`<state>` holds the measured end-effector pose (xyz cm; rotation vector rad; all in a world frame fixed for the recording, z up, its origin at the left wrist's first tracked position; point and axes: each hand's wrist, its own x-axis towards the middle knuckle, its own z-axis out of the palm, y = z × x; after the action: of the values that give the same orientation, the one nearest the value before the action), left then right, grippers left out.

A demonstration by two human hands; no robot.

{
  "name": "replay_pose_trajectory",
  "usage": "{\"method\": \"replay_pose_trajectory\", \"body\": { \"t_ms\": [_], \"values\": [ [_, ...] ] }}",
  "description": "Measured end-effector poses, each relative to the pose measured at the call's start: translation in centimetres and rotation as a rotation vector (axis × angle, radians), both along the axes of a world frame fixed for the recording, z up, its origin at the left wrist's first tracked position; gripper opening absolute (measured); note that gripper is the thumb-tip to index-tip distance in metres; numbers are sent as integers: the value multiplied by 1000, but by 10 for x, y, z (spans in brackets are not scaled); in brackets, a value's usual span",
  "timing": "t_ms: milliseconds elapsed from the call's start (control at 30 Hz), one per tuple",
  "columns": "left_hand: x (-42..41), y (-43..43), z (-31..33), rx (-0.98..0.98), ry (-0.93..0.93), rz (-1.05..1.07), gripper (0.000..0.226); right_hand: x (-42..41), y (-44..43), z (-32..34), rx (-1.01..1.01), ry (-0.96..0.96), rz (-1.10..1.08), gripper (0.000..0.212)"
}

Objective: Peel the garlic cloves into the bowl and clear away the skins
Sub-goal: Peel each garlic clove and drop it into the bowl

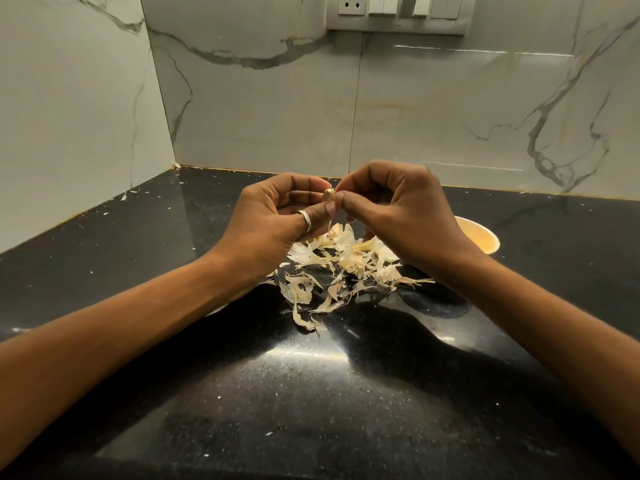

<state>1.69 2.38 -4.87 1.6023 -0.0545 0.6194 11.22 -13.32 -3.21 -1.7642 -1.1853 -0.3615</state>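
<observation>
Garlic clove (329, 195) is pinched between left hand (277, 223) and right hand (398, 216), mid-peel; skins (343, 261) lie heaped below (none cleared yet), bowl (485, 237) contents hidden.

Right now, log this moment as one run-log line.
step: peeling | left hand: pinches garlic clove | right hand: pinches same clove | skins: piled on countertop below hands | bowl: behind right hand, partly hidden

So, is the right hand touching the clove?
Touching. The head view shows the right hand pinching the clove, which the left hand also holds.
</observation>
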Motion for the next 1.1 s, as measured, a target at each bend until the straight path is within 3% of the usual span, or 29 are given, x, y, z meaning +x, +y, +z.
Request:
{"method": "replay_pose_trajectory", "body": {
  "t_ms": [500,833,1100],
  "values": [
    [2,3,-4,85,13,30,25,-2,3,-2,-17,-30,-39,10],
    [0,0,-4,29,27,12,37,-3,4,-4,-35,-34,-50,9],
    [1,-2,-5,-55,48,-26,18,-4,6,-6,-19,-55,-73,12]
  ]
}}
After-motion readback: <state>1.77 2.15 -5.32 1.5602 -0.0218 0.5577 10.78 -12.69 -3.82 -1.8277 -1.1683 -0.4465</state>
